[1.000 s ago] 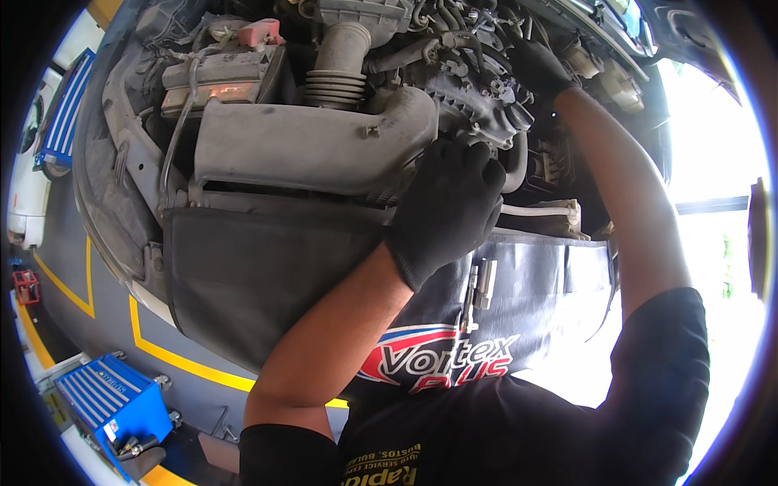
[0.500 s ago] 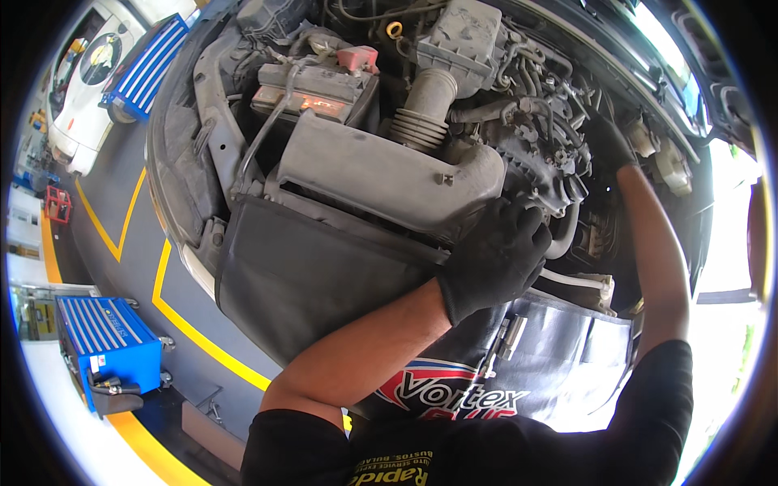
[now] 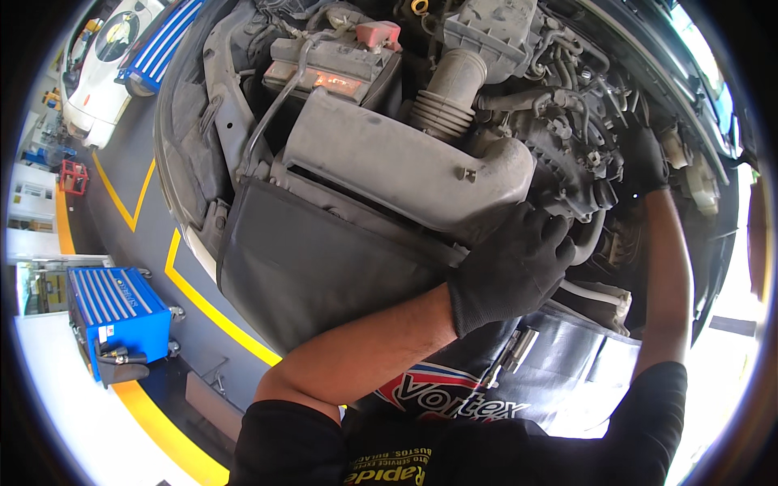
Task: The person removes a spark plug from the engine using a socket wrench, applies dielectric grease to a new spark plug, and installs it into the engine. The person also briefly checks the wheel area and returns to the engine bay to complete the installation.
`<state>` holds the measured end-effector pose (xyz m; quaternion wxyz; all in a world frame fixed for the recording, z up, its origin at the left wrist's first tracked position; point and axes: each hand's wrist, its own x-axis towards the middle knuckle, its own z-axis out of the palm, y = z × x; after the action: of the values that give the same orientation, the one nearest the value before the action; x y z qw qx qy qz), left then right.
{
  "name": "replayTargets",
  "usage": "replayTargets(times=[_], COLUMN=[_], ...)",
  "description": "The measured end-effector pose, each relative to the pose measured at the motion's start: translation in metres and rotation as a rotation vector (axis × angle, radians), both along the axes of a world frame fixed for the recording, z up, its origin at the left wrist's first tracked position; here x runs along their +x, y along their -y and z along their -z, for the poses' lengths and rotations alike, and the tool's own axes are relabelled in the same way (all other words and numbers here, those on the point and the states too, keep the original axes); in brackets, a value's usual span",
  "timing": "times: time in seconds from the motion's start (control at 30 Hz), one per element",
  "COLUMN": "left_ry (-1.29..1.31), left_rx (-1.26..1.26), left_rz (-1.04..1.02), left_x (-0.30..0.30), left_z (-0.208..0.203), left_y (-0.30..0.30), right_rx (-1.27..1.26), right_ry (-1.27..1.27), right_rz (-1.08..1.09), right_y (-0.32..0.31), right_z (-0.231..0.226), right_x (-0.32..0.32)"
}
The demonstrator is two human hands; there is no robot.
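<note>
The gloved left hand (image 3: 510,271) curls around the lower end of the grey air duct (image 3: 405,166), at centre. The right hand (image 3: 648,158), at two o'clock, reaches among hoses (image 3: 583,105); its grip cannot be told. Engine parts crowd both hands closely.

A black fender cover (image 3: 567,381) hangs below my arms, printed with a red, white and blue logo (image 3: 454,397). My black shirt carries yellow lettering (image 3: 389,472). A small white label (image 3: 105,333) sits on the blue tool cart (image 3: 117,312) at left.
</note>
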<state>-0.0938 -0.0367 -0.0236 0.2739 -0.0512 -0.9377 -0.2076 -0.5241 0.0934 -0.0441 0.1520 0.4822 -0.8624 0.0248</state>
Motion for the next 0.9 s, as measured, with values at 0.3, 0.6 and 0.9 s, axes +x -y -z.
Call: replayTargets(times=[0.3,0.6,0.9], left_ry=[-0.06,0.009,0.055], left_rx=[-0.047,-0.012,0.047], left_rz=[-0.015,-0.001,0.066], left_x=[0.003,0.002,-0.006], left_z=[-0.007,-0.007,-0.007], left_y=[0.001,0.001,0.001], right_rx=[0.19,0.003,0.043], right_ry=[-0.303,0.008,-0.12], right_rz=[-0.203,0.01,-0.127], right_y=[-0.005,0.034,-0.015], right_z=[0.026,0.003,-0.003], right_x=[-0.061,0.05,-0.044])
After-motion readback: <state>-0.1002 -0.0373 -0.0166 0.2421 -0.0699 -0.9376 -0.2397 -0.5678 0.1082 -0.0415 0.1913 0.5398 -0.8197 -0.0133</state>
